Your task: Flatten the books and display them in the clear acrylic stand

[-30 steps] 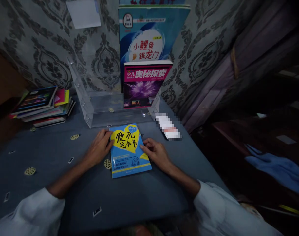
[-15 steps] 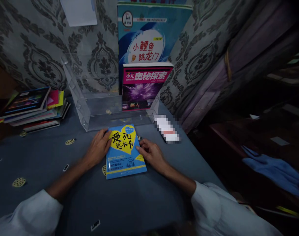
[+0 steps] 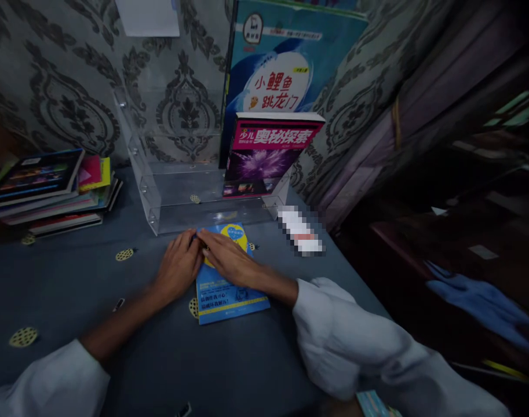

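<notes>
A blue paperback book (image 3: 233,308) with a yellow heart and black Chinese lettering lies flat on the table, cover up. My left hand (image 3: 181,263) is at its upper left edge, fingers closed around that edge. Across the book's cover reaches my right hand (image 3: 229,258), fingers stretched out, its fingertips meeting the left hand at that edge. The right hand and forearm hide much of the yellow heart. Just behind the book stands a clear acrylic rack (image 3: 181,217); on it lean a magenta and purple book (image 3: 264,162) and a larger teal book (image 3: 303,49).
At the left is a stack of books (image 3: 42,185). A pixelated white item (image 3: 301,231) lies right of the rack near the table edge. A blue cloth-like item (image 3: 481,304) is beyond that edge. A curtain (image 3: 368,145) hangs at right.
My right hand has left the book's right edge and moved left across the cover to the left edge. My left hand stays at that edge. The view has shifted slightly.
</notes>
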`<state>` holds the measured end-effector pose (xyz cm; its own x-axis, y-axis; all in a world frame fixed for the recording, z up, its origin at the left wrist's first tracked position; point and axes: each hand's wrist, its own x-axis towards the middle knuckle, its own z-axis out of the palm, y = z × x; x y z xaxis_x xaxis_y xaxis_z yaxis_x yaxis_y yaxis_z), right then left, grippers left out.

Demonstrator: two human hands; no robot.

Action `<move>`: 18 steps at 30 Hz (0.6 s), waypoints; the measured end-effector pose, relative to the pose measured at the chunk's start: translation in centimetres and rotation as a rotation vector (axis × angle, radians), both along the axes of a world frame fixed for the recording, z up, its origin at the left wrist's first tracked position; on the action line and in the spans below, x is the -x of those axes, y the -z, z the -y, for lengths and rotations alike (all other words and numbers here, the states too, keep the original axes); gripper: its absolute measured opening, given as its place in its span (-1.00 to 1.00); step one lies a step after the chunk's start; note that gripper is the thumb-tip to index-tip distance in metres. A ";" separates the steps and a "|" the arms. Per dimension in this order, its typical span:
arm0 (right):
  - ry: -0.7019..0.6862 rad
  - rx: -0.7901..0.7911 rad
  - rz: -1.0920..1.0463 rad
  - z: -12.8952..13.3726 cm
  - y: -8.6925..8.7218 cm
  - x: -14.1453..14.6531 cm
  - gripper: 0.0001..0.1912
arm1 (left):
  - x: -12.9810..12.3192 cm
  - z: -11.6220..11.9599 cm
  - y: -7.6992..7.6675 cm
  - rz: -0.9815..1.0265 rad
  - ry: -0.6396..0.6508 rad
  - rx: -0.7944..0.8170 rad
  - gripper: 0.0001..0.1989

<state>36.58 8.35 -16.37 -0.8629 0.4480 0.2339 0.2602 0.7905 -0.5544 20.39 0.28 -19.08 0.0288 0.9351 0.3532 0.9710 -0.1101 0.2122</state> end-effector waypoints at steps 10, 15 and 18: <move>0.185 0.014 0.006 -3.8 2.4 -4.2 -0.56 | 1.1 -0.2 -0.2 0.000 0.068 -0.001 -0.62; 0.207 0.155 -0.195 -4.4 3.1 -6.1 -0.57 | 1.3 -0.2 -0.3 0.057 0.078 0.017 -0.61; 0.222 0.218 -0.241 -4.5 3.5 -6.0 -0.55 | 1.5 -0.3 -0.1 0.059 0.082 0.001 -0.61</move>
